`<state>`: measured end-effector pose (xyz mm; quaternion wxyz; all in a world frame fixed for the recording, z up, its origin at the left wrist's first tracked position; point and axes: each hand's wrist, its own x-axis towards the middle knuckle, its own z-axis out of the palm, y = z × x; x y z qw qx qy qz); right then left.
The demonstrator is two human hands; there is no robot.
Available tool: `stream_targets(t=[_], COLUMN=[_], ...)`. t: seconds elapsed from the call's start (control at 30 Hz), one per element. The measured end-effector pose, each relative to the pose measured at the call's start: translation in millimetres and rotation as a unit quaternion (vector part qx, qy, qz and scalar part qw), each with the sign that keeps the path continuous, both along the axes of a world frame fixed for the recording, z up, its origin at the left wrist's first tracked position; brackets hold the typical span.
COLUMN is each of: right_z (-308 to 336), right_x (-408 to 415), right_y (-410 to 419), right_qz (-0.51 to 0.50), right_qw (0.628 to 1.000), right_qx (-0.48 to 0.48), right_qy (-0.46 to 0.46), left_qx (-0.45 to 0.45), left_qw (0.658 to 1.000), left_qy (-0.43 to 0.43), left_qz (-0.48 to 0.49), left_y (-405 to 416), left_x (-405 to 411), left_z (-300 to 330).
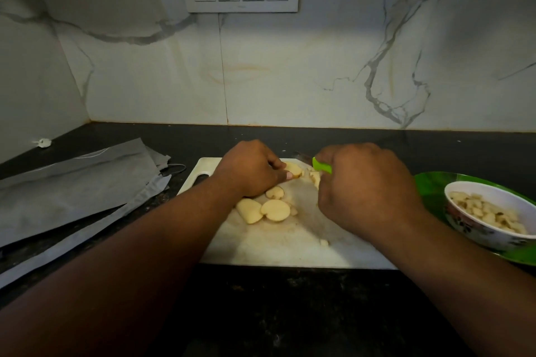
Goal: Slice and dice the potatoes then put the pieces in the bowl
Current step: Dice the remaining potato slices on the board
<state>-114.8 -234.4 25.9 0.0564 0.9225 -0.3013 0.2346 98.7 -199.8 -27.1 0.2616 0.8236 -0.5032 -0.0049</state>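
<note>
Left hand [251, 169] pinning potato slice [293, 170] | right hand [364, 182] gripping knife [320, 166]

No readable text, labels, brands or numbers anywhere in view.

white cutting board [290, 249] on black counter [290, 313] | left hand [249, 168] pinching potato slice [293, 170] | right hand [362, 182] gripping green-handled knife [321, 166] | loose potato slices [275, 209] | bowl [490, 236] of diced potato on green plate [432, 185]
</note>
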Motion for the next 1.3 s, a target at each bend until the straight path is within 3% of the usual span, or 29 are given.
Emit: stream_targets(t=[0.27, 0.57, 0.83, 1.3], right_z=[-1.5, 3.1, -6.8, -3.6], right_x=[-5.6, -5.4, 7.8, 5.8], right_y=[7.7, 10.6, 9.9, 10.1], right_qz=[0.031, 0.014, 0.037, 0.012], right_qw=[0.999, 0.999, 0.998, 1.000], right_qx=[0.001, -0.030, -0.001, -0.028], right_qy=[0.038, -0.006, 0.050, -0.007], left_qx=[0.006, 0.005, 0.000, 0.010], left_qw=[1.000, 1.000, 1.000, 1.000], left_qy=[-0.003, -0.006, 0.008, 0.003], left_qz=[0.016, 0.001, 0.008, -0.003], left_y=[-3.2, -1.6, -2.6, -3.0], left_x=[-2.1, -1.1, 0.3, 1.6], left_z=[-1.0, -0.7, -1.9, 0.0])
